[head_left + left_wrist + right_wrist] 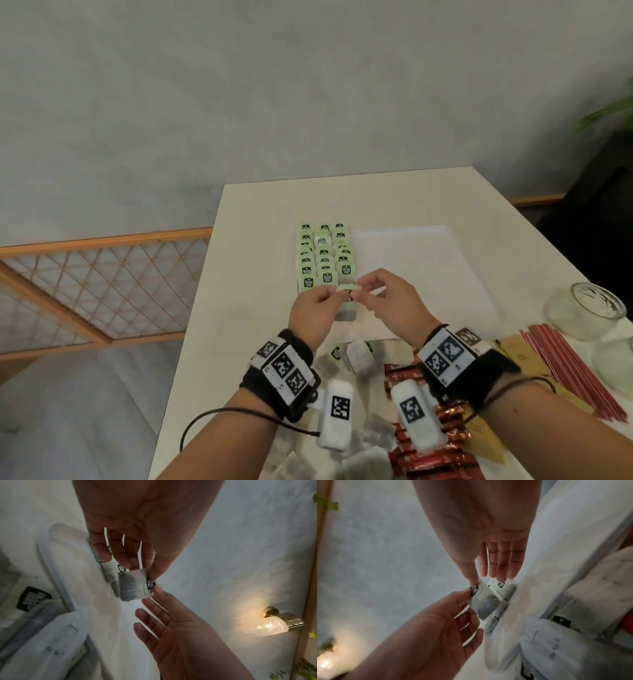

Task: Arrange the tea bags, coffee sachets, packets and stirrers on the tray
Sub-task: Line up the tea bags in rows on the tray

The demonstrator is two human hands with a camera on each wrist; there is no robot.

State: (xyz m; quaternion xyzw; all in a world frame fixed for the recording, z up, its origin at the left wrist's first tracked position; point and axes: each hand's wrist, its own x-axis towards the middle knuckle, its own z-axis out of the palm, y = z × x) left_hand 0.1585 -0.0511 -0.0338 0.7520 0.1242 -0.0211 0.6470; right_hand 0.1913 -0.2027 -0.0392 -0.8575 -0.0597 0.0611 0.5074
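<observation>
A tea bag (346,312) with a green tag hangs between my two hands, just above the near left part of the white tray (411,260). My left hand (337,294) pinches the tea bag (132,586) at its top, thumb against curled fingers. My right hand (359,291) pinches the green tag from the other side, its other fingers straight in the right wrist view. Three neat rows of tea bags (323,253) with green tags fill the tray's left side. The rest of the tray is bare.
Loose tea bags (359,356) and red coffee sachets (435,455) lie under my wrists at the table's front. Red stirrers (568,370) and brown packets (520,356) lie at the right, beside a glass jar (585,308). The table's left edge runs close to the tray.
</observation>
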